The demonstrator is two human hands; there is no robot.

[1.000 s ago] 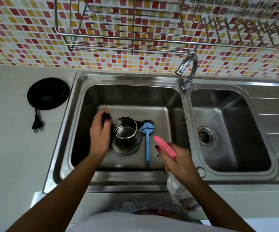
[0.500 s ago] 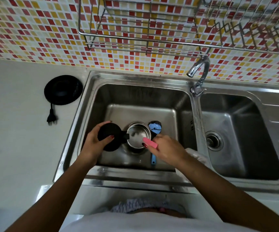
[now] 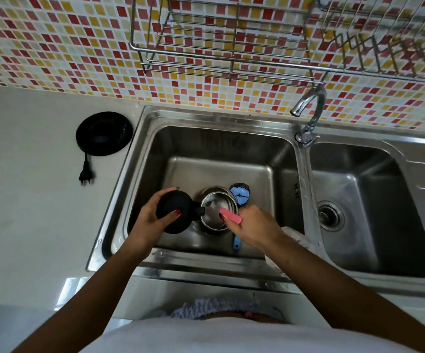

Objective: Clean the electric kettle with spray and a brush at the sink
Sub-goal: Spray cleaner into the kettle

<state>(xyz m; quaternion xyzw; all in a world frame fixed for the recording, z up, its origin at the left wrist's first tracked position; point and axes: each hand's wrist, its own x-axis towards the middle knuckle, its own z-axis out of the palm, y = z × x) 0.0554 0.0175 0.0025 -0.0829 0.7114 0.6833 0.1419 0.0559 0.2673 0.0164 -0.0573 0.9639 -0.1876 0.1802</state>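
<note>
Base (image 3: 104,133) for the kettle sits unplugged on the pale worktop (image 3: 33,205) far left, cord & plug lying beside it, well apart from the sink (image 3: 140,149).

Next over, left hand (image 3: 152,220) has its fingers wrapped round the black lid (image 3: 174,212), flipped back so the steel kettle (image 3: 216,210) stands open on the floor of the left basin. Right hand (image 3: 254,225) is clenched on the spray bottle (image 3: 230,216), pink nozzle aimed straight into the mouth; bottle body is mostly hidden under the wrist.

Imo the step is spraying the inside. Keep the lid held wide, nozzle just above the rim, angle it round so the walls get coated, not just the bottom. Keep spray off the hinge/switch side tbh.

Blue brush (image 3: 239,197) lies right beside the kettle, handle pointing toward the person, easy grab after.

Further right: tap (image 3: 308,108) between basins, off afaict, second basin w/ drain (image 3: 330,216), bare. Red/yellow mosaic tiles (image 3: 53,47) and a wire rack (image 3: 219,47) above.
</note>
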